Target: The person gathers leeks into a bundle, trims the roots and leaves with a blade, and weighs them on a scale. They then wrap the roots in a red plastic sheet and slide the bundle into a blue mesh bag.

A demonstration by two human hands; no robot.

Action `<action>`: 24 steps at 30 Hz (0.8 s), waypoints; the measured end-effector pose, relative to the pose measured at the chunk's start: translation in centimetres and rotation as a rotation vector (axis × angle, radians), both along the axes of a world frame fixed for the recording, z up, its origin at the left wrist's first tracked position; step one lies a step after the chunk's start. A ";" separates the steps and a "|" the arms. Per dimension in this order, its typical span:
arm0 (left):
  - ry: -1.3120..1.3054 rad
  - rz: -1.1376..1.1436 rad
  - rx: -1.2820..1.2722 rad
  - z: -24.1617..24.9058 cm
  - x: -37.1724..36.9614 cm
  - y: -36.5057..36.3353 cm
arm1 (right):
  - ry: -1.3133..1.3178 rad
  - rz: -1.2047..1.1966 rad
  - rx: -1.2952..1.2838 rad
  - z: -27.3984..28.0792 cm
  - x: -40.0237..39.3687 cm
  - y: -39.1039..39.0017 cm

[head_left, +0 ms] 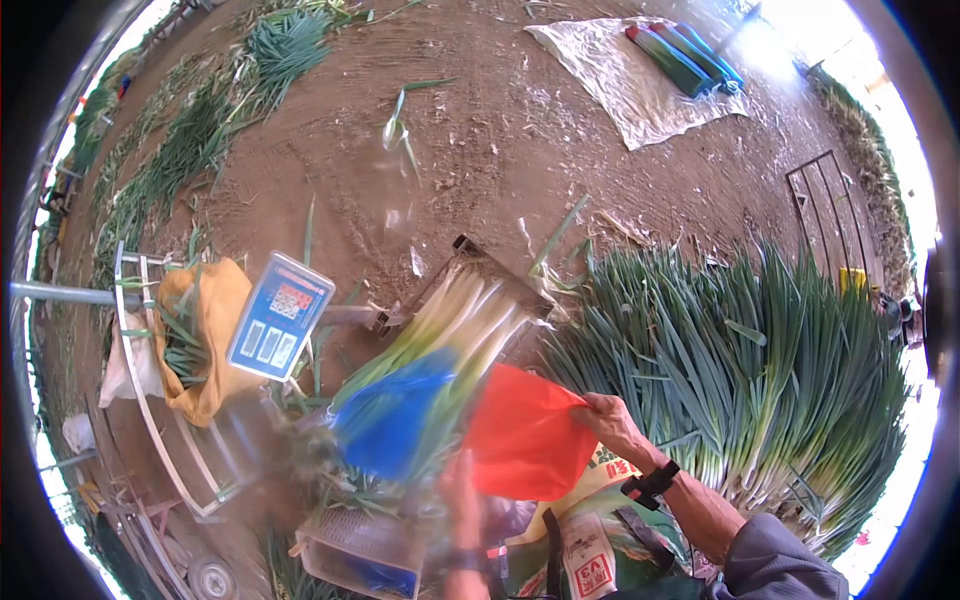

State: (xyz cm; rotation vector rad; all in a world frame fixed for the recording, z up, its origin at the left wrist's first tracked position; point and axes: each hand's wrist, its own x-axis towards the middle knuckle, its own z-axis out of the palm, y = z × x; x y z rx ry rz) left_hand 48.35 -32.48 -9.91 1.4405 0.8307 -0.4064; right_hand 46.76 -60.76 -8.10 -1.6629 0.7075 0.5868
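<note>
My right hand (612,425) is closed on the right edge of a red wrapping sheet (530,435), which is spread out in front of me. At the sheet's lower left edge is my left hand (462,500), smeared by motion, its fingers unclear. Just beyond lies a bundle of long green onions (455,315) on a weighing scale (465,245), white stalks pointing away from me. A blue wrapping sheet (395,415) covers part of its leafy end. The scale's blue and white display panel (280,315) stands to the left.
A large pile of green onions (740,360) fills the right side. Left are a metal frame (160,400) and an orange sack (205,340). A plastic basket (360,550) sits near my left hand. Rolled coloured sheets (685,60) lie on a pale cloth (610,85) at the back.
</note>
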 end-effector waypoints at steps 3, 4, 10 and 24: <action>0.014 -0.601 0.241 -1.2 0.2 2.3 | -0.115 -0.026 0.039 -0.1 0.4 -0.1; -0.023 -0.577 0.209 -1.5 0.2 2.2 | -0.134 0.031 0.051 0.4 0.9 -0.1; -0.075 -0.419 -0.292 1.6 3.6 -0.2 | -0.169 0.274 0.246 5.9 5.6 -1.0; -0.178 -0.010 -0.339 1.7 3.2 -1.6 | 0.023 0.003 0.354 2.5 2.8 -1.5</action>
